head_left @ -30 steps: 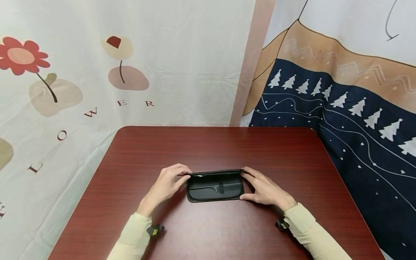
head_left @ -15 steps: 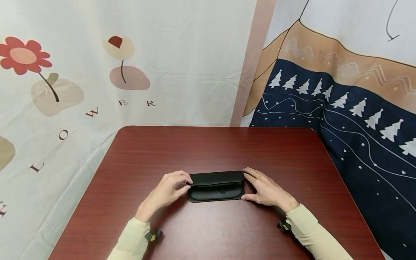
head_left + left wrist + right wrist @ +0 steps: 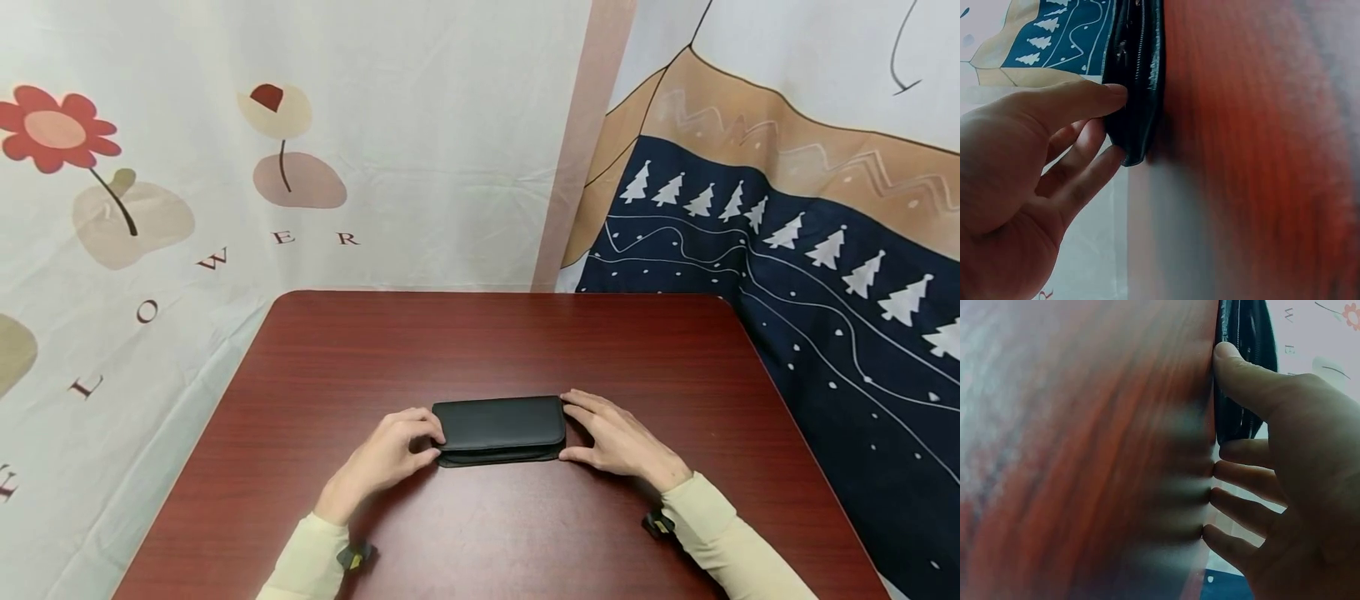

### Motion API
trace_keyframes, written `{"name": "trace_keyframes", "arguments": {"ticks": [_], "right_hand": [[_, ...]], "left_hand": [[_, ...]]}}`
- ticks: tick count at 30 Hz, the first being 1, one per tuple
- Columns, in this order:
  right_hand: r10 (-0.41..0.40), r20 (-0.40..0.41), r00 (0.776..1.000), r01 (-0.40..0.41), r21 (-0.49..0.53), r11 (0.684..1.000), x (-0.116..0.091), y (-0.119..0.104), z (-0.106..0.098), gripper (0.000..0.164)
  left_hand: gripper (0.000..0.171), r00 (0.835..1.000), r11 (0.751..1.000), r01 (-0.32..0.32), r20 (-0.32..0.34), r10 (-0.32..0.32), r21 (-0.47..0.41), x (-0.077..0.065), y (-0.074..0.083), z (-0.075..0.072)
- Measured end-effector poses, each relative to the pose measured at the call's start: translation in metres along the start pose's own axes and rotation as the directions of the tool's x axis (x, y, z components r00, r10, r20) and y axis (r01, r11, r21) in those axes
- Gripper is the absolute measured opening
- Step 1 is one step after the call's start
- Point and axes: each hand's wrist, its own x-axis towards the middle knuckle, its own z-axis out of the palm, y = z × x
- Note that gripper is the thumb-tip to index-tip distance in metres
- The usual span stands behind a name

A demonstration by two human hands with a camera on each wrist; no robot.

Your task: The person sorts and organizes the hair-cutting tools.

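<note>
A long black wallet (image 3: 498, 423) lies on the table, its flap folded down over most of the base, with a narrow gap along the near edge. My left hand (image 3: 392, 454) pinches the flap at the wallet's left end; in the left wrist view the thumb (image 3: 1107, 99) lies against its edge. My right hand (image 3: 618, 437) holds the right end between the thumb at the near corner and a finger toward the far corner. In the right wrist view the other fingertips (image 3: 1207, 530) touch the table beyond the wallet. Inside the wallet a zip (image 3: 1141, 47) shows.
The dark red wooden table (image 3: 480, 342) has rounded far corners. Behind it hangs a white curtain (image 3: 442, 167) with flower prints, and on the right a cloth with mountains and white trees (image 3: 787, 229). A small black device (image 3: 356, 556) is strapped at each wrist.
The wallet's flap has swung from raised, with its inside showing, down toward me over the base. My left hand moved nearer to me with the flap; the right hand stayed almost still.
</note>
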Motion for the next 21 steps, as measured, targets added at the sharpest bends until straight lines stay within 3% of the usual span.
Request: {"name": "trace_keyframes", "arguments": {"ticks": [8,16,21], "right_hand": [[-0.016,-0.005,1.0,0.016,-0.021,1.0,0.001,0.001,0.0,0.074],[-0.014,-0.003,1.0,0.014,-0.021,1.0,0.001,0.0,0.0,0.074],[-0.014,-0.007,1.0,0.014,-0.021,1.0,0.001,0.0,0.0,0.074]], "left_hand": [[0.024,0.998,0.999,0.025,0.058,-0.027,0.048,0.0,0.003,0.003],[0.018,0.993,0.997,0.057,0.096,-0.062,0.054,0.004,0.01,-0.006],[0.016,0.996,0.995,0.069,0.055,-0.073,0.077,0.01,0.015,-0.01]]}}
